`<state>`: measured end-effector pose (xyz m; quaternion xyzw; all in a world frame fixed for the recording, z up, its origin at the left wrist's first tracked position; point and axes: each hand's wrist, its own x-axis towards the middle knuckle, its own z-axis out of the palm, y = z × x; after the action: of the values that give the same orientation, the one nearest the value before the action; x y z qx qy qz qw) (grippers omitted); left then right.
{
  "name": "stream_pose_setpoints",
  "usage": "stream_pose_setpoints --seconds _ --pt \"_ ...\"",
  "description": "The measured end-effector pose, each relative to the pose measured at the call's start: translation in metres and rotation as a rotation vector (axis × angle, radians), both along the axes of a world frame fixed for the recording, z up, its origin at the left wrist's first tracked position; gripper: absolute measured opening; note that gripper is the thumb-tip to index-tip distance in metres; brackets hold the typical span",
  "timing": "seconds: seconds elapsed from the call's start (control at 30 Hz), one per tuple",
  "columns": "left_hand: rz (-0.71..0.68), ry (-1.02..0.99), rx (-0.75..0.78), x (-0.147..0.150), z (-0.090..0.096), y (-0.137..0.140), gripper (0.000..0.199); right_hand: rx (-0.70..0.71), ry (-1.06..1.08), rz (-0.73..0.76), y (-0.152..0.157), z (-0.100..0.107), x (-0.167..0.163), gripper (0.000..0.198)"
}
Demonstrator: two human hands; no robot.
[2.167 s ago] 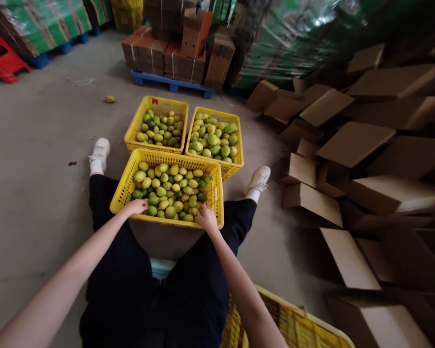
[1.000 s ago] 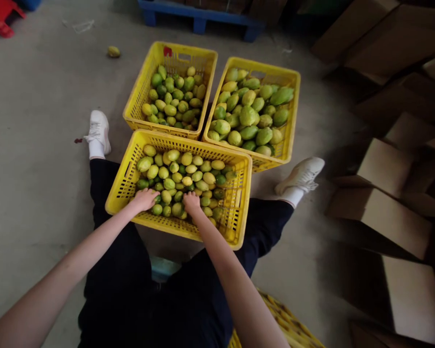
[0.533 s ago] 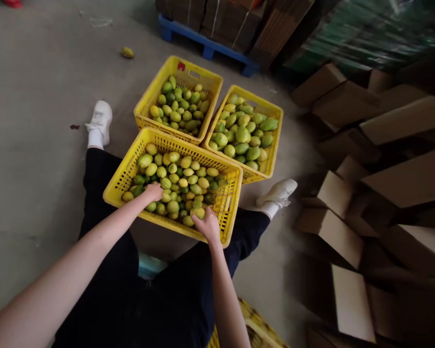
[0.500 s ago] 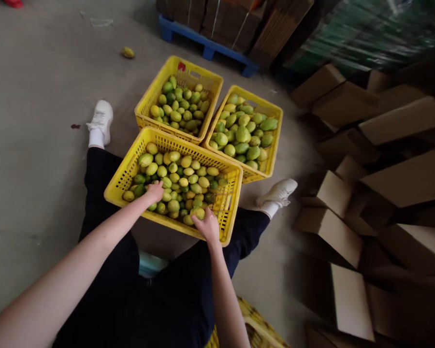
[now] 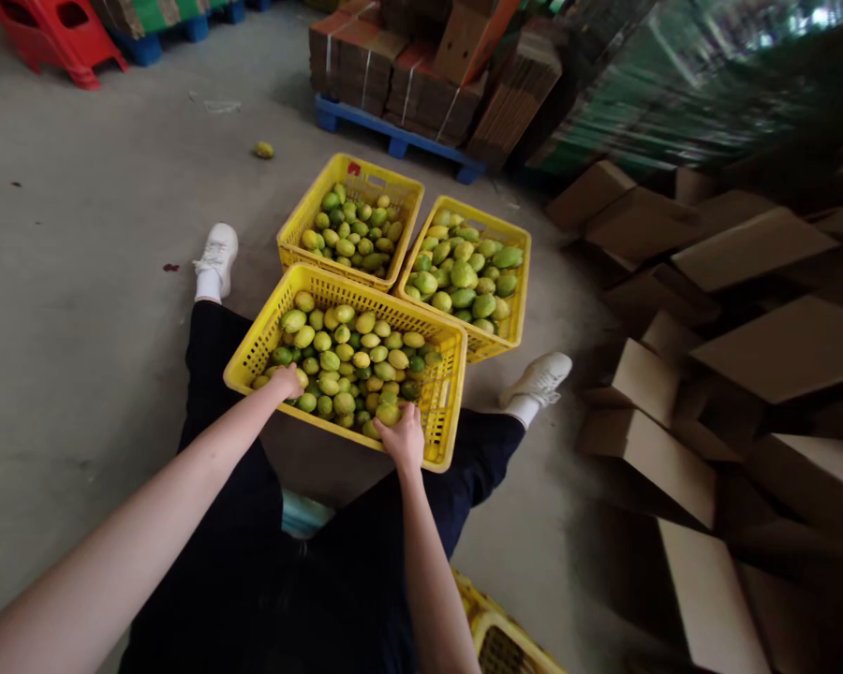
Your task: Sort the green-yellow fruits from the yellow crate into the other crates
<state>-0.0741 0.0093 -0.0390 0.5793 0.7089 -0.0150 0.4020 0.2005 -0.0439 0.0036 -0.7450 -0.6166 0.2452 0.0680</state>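
Observation:
A yellow plastic crate [image 5: 444, 426] of green and yellow lemons [image 5: 344, 402] stands between my legs. Over its near left part is my left hand [image 5: 285, 383], fingers closed around a yellowish lemon [image 5: 302, 378] among the others. At the near right corner, my right hand [image 5: 404, 438] grips a larger yellow-green lemon [image 5: 388, 414] between thumb and fingers, above the pile. Part of each held fruit is hidden by the fingers.
Two more yellow crates, a left one [image 5: 288, 239] and a right one [image 5: 524, 281], hold more lemons just beyond. One lemon [image 5: 263, 150] lies on the floor. Cardboard boxes [image 5: 660, 449] crowd the right side; a blue pallet [image 5: 393, 131] and red stool [image 5: 63, 42] stand farther off.
My left hand has shifted left and nearer within the crate, onto another lemon. My right hand stays at the near right corner with its lemon. The view has tilted up, showing the red stool.

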Motion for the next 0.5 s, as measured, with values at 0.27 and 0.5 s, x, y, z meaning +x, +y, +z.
stream_pose_setpoints --seconds 0.27,0.5 --pt "0.042 -0.100 -0.179 0.009 0.011 -0.001 0.032 -0.040 0.045 0.001 0.004 0.005 -0.002 0.046" --pt "0.168 -0.489 -0.262 0.025 0.051 -0.009 0.039 0.056 0.228 -0.054 0.005 0.005 -0.001 0.045"
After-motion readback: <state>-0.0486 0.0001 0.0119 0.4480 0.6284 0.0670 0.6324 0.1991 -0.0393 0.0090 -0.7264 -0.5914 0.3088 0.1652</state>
